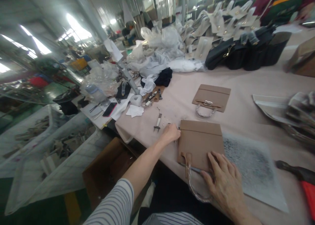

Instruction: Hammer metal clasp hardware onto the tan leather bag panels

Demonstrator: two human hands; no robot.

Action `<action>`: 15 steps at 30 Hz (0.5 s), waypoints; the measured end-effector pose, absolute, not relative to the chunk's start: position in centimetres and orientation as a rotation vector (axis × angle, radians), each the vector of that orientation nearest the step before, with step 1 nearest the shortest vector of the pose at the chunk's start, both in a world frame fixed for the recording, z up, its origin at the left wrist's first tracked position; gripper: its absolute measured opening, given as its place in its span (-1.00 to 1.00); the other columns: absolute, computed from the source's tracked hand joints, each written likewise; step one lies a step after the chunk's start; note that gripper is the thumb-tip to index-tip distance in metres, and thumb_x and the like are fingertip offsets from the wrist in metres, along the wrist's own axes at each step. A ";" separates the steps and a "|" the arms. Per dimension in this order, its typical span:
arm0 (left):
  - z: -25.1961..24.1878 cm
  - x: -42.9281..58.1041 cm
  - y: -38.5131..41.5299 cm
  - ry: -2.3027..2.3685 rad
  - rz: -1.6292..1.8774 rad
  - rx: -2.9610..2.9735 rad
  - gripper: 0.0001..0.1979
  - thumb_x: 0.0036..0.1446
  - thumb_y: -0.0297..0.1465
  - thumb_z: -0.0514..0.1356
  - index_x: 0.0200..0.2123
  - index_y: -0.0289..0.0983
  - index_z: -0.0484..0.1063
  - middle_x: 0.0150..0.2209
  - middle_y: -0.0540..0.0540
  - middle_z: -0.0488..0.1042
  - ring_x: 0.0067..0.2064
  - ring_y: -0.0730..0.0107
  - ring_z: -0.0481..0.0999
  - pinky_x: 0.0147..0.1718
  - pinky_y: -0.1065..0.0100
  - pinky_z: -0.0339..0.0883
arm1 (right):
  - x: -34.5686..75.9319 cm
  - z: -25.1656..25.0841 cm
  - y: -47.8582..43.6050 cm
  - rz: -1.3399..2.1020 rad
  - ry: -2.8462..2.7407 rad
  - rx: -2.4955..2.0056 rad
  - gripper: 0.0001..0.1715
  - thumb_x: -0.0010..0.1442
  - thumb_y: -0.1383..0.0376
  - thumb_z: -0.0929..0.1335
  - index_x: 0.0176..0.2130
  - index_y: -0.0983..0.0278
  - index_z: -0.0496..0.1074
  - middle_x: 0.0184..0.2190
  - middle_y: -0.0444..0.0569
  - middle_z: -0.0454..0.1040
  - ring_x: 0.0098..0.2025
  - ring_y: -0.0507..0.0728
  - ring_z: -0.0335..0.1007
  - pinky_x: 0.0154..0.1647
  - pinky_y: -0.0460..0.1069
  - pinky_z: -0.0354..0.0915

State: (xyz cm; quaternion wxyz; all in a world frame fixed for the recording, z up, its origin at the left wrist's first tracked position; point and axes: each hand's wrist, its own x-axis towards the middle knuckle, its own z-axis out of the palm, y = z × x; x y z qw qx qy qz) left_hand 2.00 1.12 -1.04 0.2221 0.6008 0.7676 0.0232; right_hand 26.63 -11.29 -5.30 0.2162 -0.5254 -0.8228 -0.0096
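Observation:
A tan leather bag panel [200,138] lies at the table's front edge, its carrying handle [189,172] wrapped in clear film and hanging toward me. My left hand [171,133] is closed at the panel's left edge. Small dark ends of something show around its fingers, too little to name. My right hand [223,175] rests with fingers stretched over the panel's lower right corner, thumb apart near the handle. A second tan panel [213,95] with a metal clasp and wrapped handle lies beyond. Left of it is a small metal caliper-like tool [158,122].
Right of the panel lies a grey stained slab [253,169], with a dark-handled hammer-like tool [292,169] farther right. Black bags [246,54] and pale leather pieces [221,24] pile up behind. A phone [109,109] is at left. Another person [283,5] stands at back right.

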 end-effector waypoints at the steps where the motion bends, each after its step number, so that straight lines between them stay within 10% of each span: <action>1: -1.1 1.8 1.5 2.099 0.052 1.647 -0.75 0.21 -0.26 0.24 -0.21 -0.30 0.65 -0.15 -0.30 0.66 -0.04 0.08 0.64 -0.12 0.28 0.46 | 26.6 -5.3 -11.3 -0.033 -2.279 -1.453 -0.42 0.40 0.11 0.17 0.27 0.34 0.22 0.23 0.22 0.34 0.28 0.46 0.18 0.23 0.38 0.15; 15: -0.6 0.5 1.1 2.056 -0.041 1.718 -0.68 0.12 -0.33 0.24 -0.09 -0.33 0.60 -0.07 -0.36 0.64 0.04 0.05 0.62 -0.04 0.28 0.47 | 26.5 -5.2 -11.2 -0.044 -2.270 -1.449 -0.42 0.39 0.09 0.16 0.26 0.32 0.23 0.22 0.21 0.34 0.28 0.46 0.18 0.21 0.36 0.17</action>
